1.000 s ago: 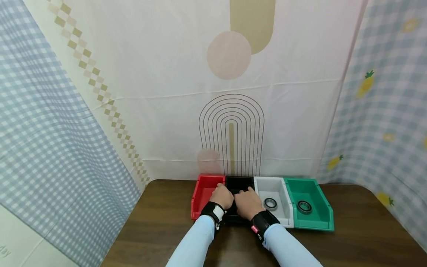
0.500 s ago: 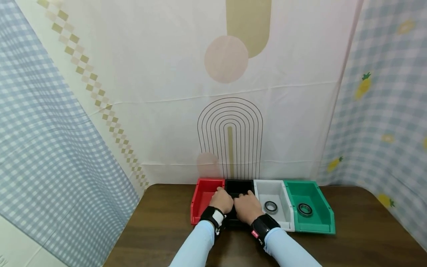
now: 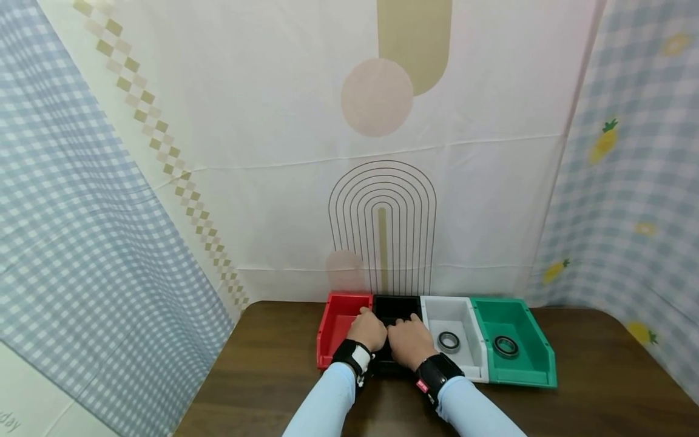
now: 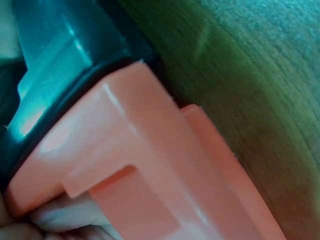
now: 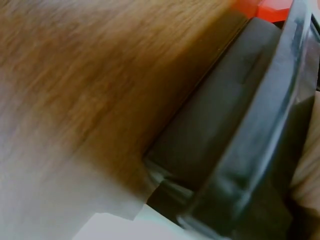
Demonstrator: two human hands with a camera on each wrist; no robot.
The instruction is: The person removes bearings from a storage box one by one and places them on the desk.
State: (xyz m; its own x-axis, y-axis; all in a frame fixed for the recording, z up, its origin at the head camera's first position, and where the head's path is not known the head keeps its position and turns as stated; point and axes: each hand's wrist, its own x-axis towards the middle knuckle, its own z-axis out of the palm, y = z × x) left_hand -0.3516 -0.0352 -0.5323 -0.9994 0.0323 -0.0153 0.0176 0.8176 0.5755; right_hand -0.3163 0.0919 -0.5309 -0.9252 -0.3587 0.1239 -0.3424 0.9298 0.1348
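A red bin [image 3: 334,325], a black bin [image 3: 395,303], a white bin [image 3: 443,309] and a green bin [image 3: 526,364] stand side by side. My left hand [image 3: 367,332] holds the adjoining walls of the red and black bins; in the left wrist view its fingers [image 4: 72,212] curl beneath the red rim. At the border of the black and white bins, my right hand [image 3: 412,344] grips with bent fingers, their tips hidden. The black bin's front lip [image 5: 250,150] fills much of the right wrist view. Both hands nearly meet over the black bin.
One bearing ring [image 3: 449,342] lies in the white bin, another bearing [image 3: 505,347] in the green bin. Brown wooden table [image 3: 262,358] extends around the bins, and a patterned cloth [image 3: 289,218] hangs behind them.
The head view shifts slightly. Both hands keep their places on the bins, and the bearings stay where they were.
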